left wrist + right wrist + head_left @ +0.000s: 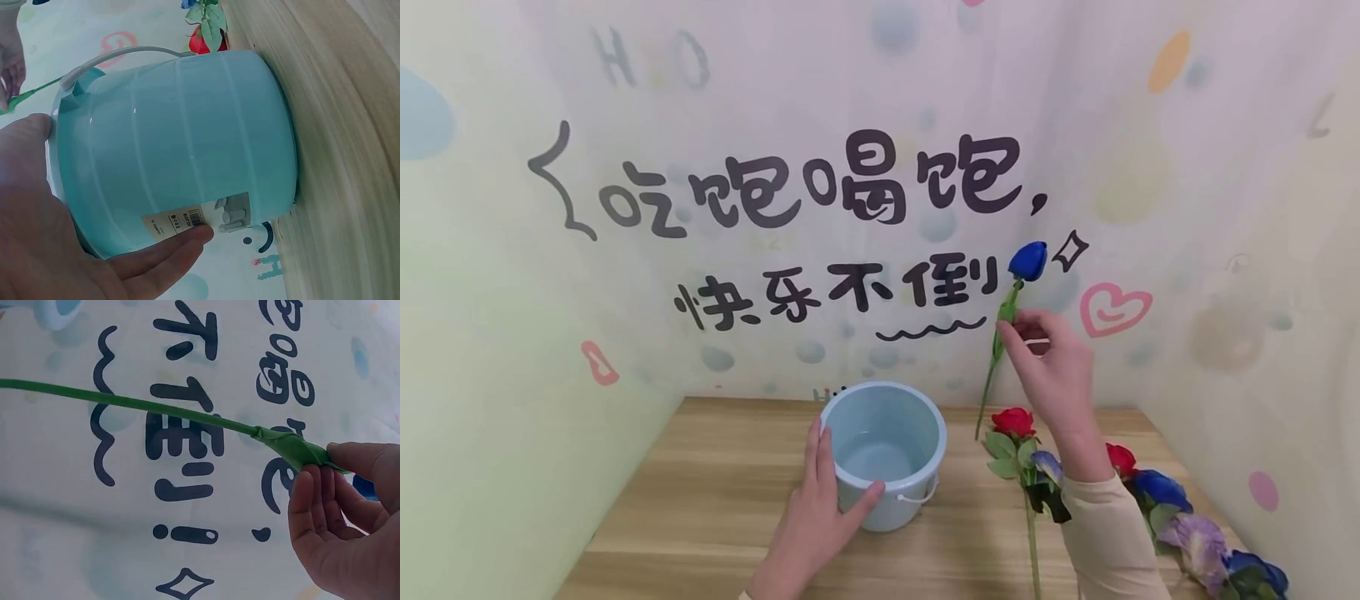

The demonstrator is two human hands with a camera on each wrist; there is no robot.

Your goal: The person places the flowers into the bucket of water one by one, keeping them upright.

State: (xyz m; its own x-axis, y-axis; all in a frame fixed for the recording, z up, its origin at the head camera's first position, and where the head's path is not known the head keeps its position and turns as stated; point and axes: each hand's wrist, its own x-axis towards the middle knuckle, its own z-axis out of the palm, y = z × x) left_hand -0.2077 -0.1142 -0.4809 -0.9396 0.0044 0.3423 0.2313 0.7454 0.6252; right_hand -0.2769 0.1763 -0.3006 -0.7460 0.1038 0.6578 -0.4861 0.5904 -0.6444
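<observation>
A light blue bucket (883, 500) stands upright on the wooden table, its white handle hanging at the front right. My left hand (812, 517) holds the bucket from the left, thumb at the front rim and fingers along the far left side. In the left wrist view, the left fingers (169, 256) lie beside a label on the bucket's wall. My right hand (1056, 358) pinches an artificial blue rose (1028, 262) just below its bloom. Its green stem (125, 400) slants downward, the lower end right of the bucket's rim.
A stem with a red rose (1013, 422) lies on the table right of the bucket. Several more artificial flowers, among them a purple one (1198, 546) and blue ones, lie at the right edge. A wall with printed lettering (850, 187) rises behind the table (685, 492).
</observation>
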